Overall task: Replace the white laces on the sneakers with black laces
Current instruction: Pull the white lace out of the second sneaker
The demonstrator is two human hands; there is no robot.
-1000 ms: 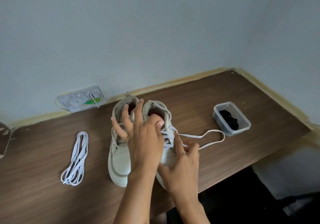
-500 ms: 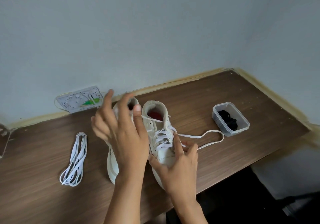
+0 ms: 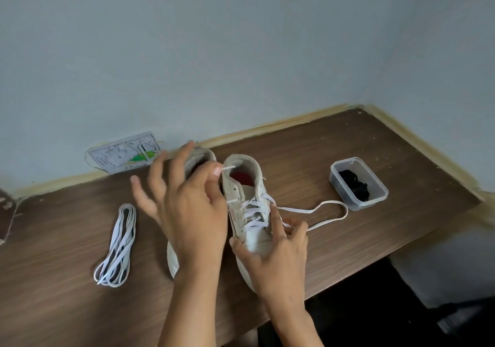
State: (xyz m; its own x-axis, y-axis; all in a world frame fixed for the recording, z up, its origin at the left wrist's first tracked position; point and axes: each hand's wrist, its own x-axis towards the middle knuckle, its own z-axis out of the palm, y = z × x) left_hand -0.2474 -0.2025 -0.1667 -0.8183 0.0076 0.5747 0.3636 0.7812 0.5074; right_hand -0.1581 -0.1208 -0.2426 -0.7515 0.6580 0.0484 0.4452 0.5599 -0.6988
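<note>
White lace [image 3: 251,210] crisscrosses the cream sneaker [image 3: 250,212], partly unthreaded.

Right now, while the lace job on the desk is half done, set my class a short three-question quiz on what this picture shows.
1. True or false: the black laces lie in the clear tub.
2. Which shoe still has a white lace threaded: A, the left shoe, or B, the right shoe?
3. Fill in: the left hand pinches the end of the ____ lace near the shoe's collar, while the right hand steadies the toe.

Key: 1 true; 2 B; 3 white. The loose bundle of white laces lies apart on the desk.
</note>
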